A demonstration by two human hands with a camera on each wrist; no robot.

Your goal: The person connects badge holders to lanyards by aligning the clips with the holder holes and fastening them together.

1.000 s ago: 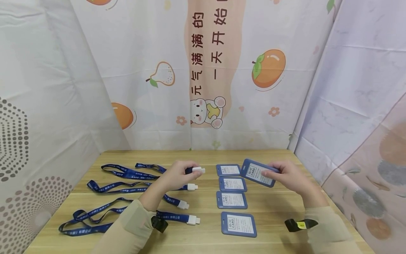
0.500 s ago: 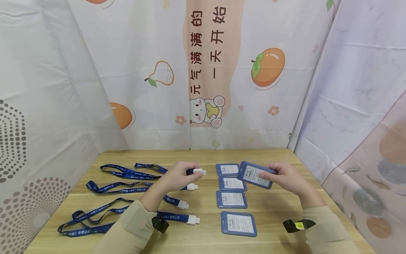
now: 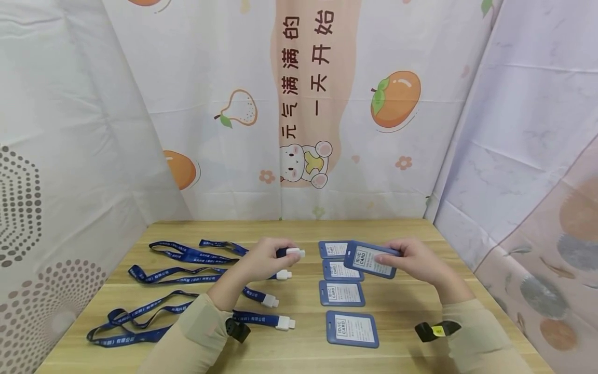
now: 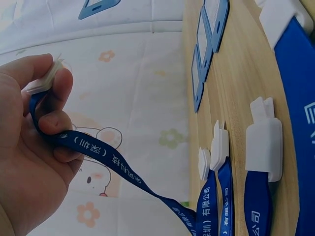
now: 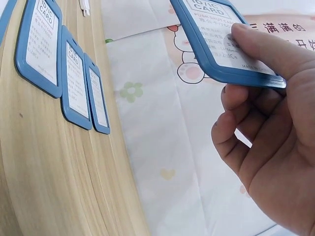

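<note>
My left hand (image 3: 266, 262) pinches the white plastic clip (image 4: 45, 78) of a dark blue lanyard (image 4: 115, 164) between thumb and fingers. From the fingers the printed strap trails down toward the table. Across from it, my right hand (image 3: 416, 262) grips the right end of a blue card holder (image 3: 371, 259) with a white ID/IC CARD insert, thumb on the front face in the right wrist view. This holder is raised and tilted, its slotted end pointing toward the clip. A gap separates clip and holder. It overlaps two holders lying behind it in the head view.
Several blue card holders (image 3: 352, 330) lie in a column on the wooden table (image 3: 299, 358). On the left lie several blue lanyards (image 3: 126, 340), their white clips (image 3: 285, 323) pointing right. A printed curtain (image 3: 210, 62) hangs behind the table and at both sides.
My right hand has carried the card holder left and slightly down, nearer the clip. My left hand has shifted very slightly right with the lanyard clip still pinched.
</note>
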